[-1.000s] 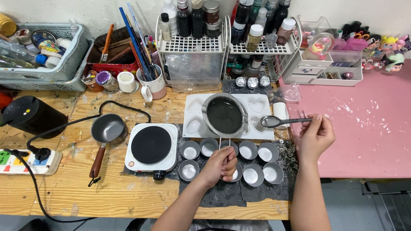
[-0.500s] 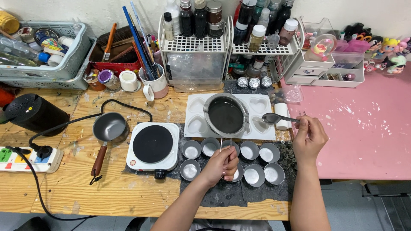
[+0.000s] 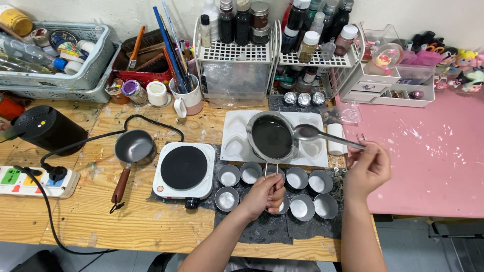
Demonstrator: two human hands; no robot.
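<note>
Fingers (image 3: 275,194) of the left hand (image 3: 263,195) are closed round the wire handle of a small metal strainer pan (image 3: 272,137); handle runs up from the fist to the bowl. Fingers of the right hand (image 3: 367,168) are pinched on the end of a metal spoon (image 3: 322,136); spoon bowl touches the strainer pan's right rim.

Head view, landmark = hot plate (image 3: 184,168), white w/ black disc:
- Strainer pan: right of hot plate and slightly behind, held above a white silicone mould (image 3: 234,136). Contents dark; cannot tell what.
- Round tins (image 3: 228,177): two rows just right of hot plate, on a dark mat (image 3: 262,229). Left hand sits over the middle tins.
- Small grey saucepan (image 3: 133,148), wooden handle: just left of hot plate.
- Power strip (image 3: 30,181): far left of hot plate.
- White wire rack (image 3: 237,50) w/ bottles: behind hot plate.
- Pink table (image 3: 433,156): well right of hot plate.
</note>
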